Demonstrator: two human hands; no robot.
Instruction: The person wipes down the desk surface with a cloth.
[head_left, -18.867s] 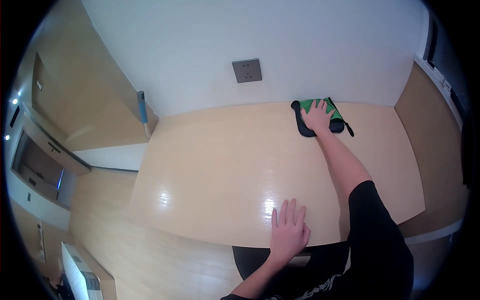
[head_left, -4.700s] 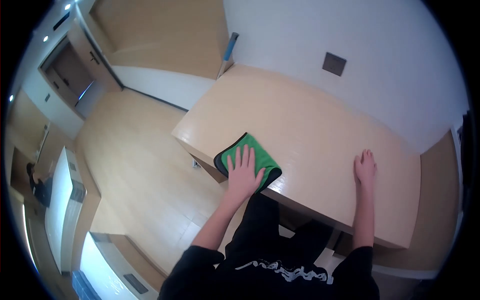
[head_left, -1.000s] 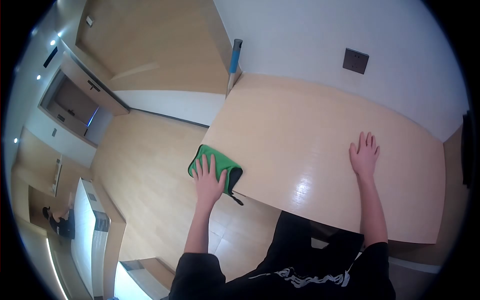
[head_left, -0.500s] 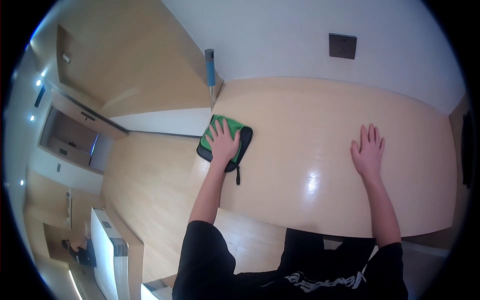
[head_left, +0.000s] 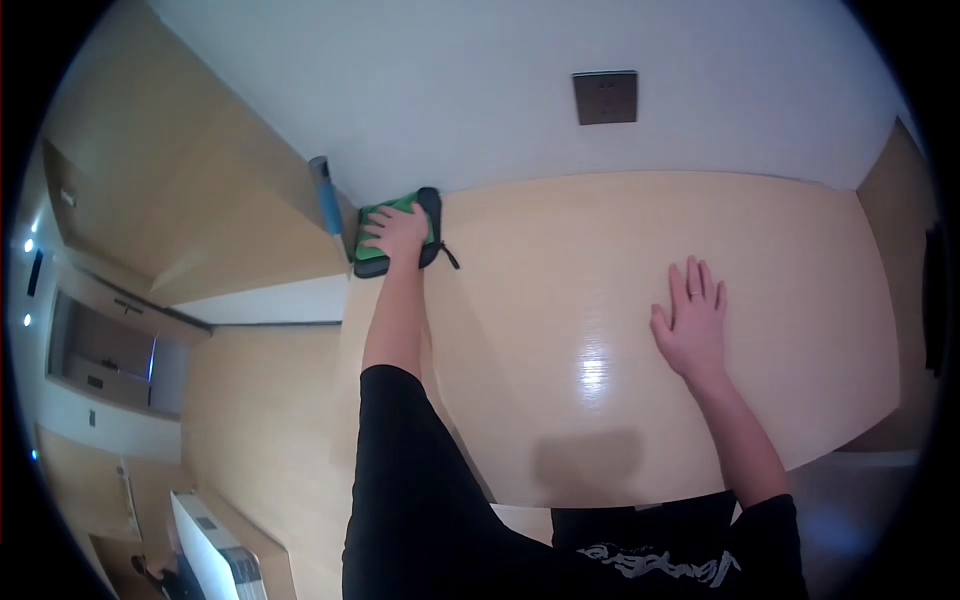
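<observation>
My left hand [head_left: 398,232] lies spread on top of a green-and-black zippered pouch [head_left: 431,212]. The pouch sits flat at the table's far left corner, close to the wall, its black pull strap pointing right. My fingers rest over the green face and do not wrap round the edges. On the right half of the pale wood table [head_left: 540,270], my right hand [head_left: 692,330] rests palm down with fingers stretched out and holds nothing. A ring shows on one finger.
Just left of the pouch stands a rod with a blue grip [head_left: 328,200], by the table's left edge. A dark wall socket [head_left: 606,97] is above the table's back edge. At lower left is a white-topped counter [head_left: 205,545], with a person partly visible behind it.
The pouch, under my left hand, has moved away from me into the far left corner and turned. My right hand stays flat on the table. The camera view has shifted.
</observation>
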